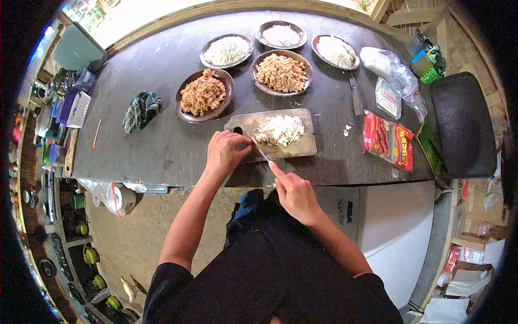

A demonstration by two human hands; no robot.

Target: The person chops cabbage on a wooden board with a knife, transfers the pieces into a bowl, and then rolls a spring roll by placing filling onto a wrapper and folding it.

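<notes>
On the dark desk (162, 146), the left hand (226, 152) rests curled shut on the cutting board (302, 147), and beside it the right hand (295, 193) grips a knife (261, 153), one finger straight.

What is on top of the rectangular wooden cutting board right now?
A heap of pale shredded strips lies on the rectangular wooden cutting board. The left hand rests on its near-left corner, hiding the wood there; the right hand holds a thin knife over it.
</notes>
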